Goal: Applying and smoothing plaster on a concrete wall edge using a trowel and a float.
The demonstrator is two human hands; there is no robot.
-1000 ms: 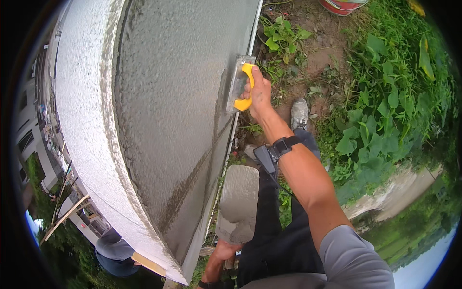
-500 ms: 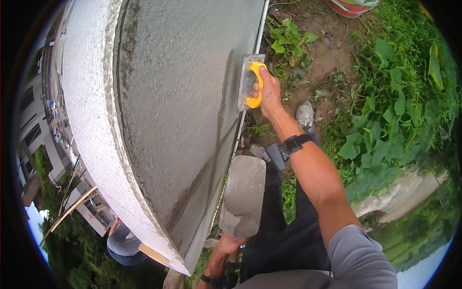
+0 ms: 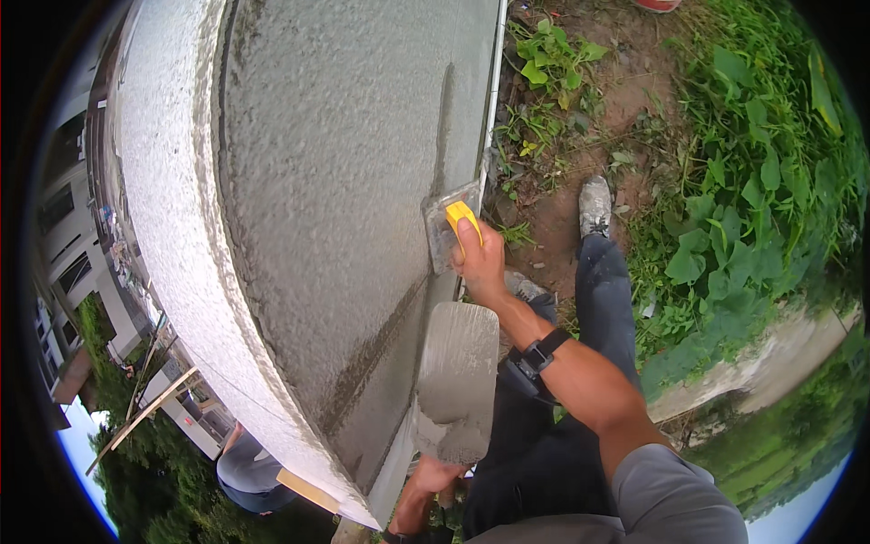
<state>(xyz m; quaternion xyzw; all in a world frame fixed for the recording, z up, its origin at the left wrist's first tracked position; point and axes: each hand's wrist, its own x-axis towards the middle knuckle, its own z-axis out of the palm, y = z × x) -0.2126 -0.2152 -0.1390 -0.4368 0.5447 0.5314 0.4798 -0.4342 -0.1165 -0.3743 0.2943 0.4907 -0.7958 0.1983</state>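
Note:
My right hand (image 3: 482, 265) is closed round the yellow handle of a plastering trowel (image 3: 439, 238). Its flat blade lies tilted against the wet grey cement surface (image 3: 335, 181), close to that surface's right edge. Lower down, my left hand (image 3: 433, 477) grips a plasterer's hawk (image 3: 464, 358) at its near end; the handle is mostly hidden. Grey mortar is smeared over the plate, thicker at the near end. A darker, wet-looking band (image 3: 376, 358) runs across the cement beside the hawk.
A white rough-textured strip (image 3: 168, 172) borders the cement on the left. Along its right edge runs a thin pale rail (image 3: 495, 86). Beyond lie bare soil (image 3: 625, 100) and leafy plants (image 3: 725, 245). Another person (image 3: 249, 471) stands at lower left, near a wooden board (image 3: 308, 490).
My right hand has drawn the trowel toward me and slightly left, turning it. The hawk in my left hand has shifted only slightly. One shoe now shows farther forward on the soil.

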